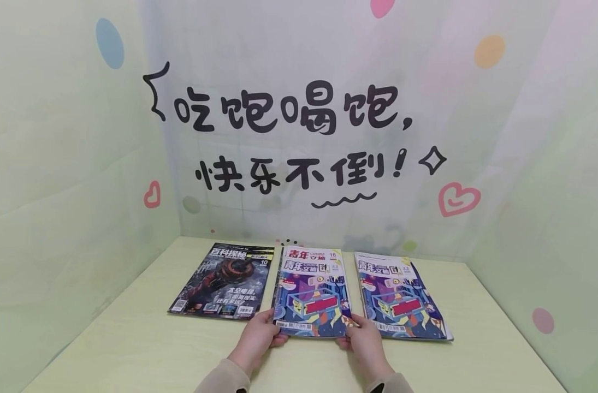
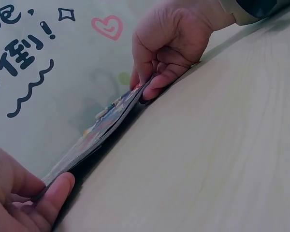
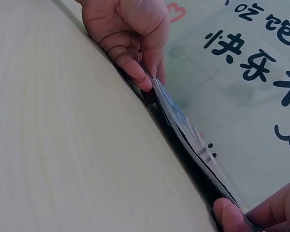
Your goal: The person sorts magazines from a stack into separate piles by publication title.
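Note:
In the head view, a purple illustrated magazine [image 1: 311, 300] lies over another magazine with a red title [image 1: 312, 254], whose top strip shows above it. My left hand [image 1: 257, 338] pinches the near left corner, and my right hand [image 1: 365, 341] pinches the near right one. Both wrist views show the magazine's near edge [image 2: 104, 137] between thumbs and fingers, with a dark gap beneath it. How many magazines the fingers hold, I cannot tell. A dark magazine [image 1: 225, 281] lies to the left, and a similar purple magazine [image 1: 402, 300] lies to the right, on other paper edges.
The pale wood-grain table [image 1: 146, 355] carries all the magazines. Behind it hangs a light wall cloth [image 1: 289, 60] with black lettering, hearts and coloured dots. Pale side walls [image 1: 58, 164] stand close on the left and right.

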Available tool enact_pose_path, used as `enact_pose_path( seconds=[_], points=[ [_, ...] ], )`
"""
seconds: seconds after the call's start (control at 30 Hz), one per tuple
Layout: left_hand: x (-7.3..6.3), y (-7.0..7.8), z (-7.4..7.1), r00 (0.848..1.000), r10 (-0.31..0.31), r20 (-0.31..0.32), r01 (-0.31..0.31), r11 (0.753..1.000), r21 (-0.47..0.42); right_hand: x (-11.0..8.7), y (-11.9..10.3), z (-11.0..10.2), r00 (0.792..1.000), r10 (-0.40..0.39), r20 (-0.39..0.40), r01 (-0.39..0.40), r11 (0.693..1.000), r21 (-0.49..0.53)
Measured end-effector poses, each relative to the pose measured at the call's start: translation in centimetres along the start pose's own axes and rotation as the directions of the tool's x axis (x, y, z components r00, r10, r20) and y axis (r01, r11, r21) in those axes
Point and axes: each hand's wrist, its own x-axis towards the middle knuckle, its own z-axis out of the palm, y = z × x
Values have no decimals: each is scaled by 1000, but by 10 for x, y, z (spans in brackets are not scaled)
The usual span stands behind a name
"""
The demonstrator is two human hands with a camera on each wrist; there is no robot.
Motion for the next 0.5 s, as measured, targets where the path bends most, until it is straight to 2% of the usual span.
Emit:
enact_pose_path(
  seconds=[0.3, 0.5],
  points=[
    [-6, 6, 2, 999, 42, 13, -41, 995, -87, -4, -3, 0, 999, -16, -34, 19, 996, 86],
    [-10, 13, 16, 998, 62, 21, -59, 990, -130, -5, -9, -14, 996, -65, -67, 72, 991, 117]
  ],
)
